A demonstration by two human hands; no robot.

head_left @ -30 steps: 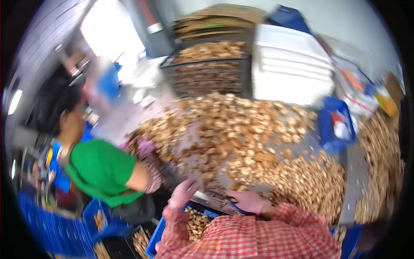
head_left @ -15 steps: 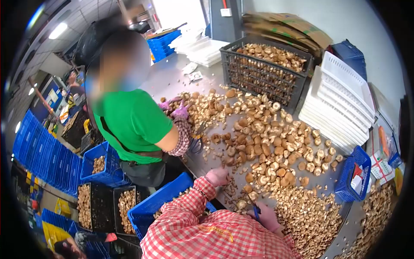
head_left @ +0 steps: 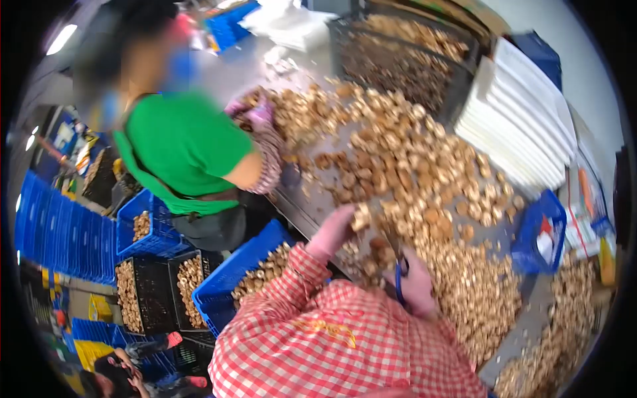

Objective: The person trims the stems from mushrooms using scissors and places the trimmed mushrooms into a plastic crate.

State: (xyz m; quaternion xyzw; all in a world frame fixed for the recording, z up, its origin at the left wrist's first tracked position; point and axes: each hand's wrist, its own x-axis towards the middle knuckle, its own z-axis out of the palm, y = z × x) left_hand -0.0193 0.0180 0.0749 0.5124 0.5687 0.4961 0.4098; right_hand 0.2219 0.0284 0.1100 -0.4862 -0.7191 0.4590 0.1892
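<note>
My left hand (head_left: pixel 334 233), in a pink glove, pinches a mushroom (head_left: pixel 361 217) at its fingertips, above the near edge of the mushroom heap. In my right hand (head_left: pixel 417 284), also gloved in pink, is a pair of scissors (head_left: pixel 401 270) with blue handles. The blades point away from me, close to the held mushroom; motion blur hides whether they touch it. Whole brown-capped mushrooms (head_left: pixel 398 179) spread over the metal table beyond my hands. To the right of my right hand lies a thick pile of small cut stems (head_left: pixel 474 285).
A blue crate (head_left: pixel 211 302) of mushrooms stands left of me. Across the table are a dark crate (head_left: pixel 398 66) of mushrooms, stacked white trays (head_left: pixel 521 119) and a small blue basket (head_left: pixel 539 232). A co-worker in a green shirt (head_left: pixel 186 149) handles mushrooms at the left.
My left hand has risen from the table edge and now shows a mushroom in its fingers. The scissors in my right hand have swung more upright. The whole view has shifted.
</note>
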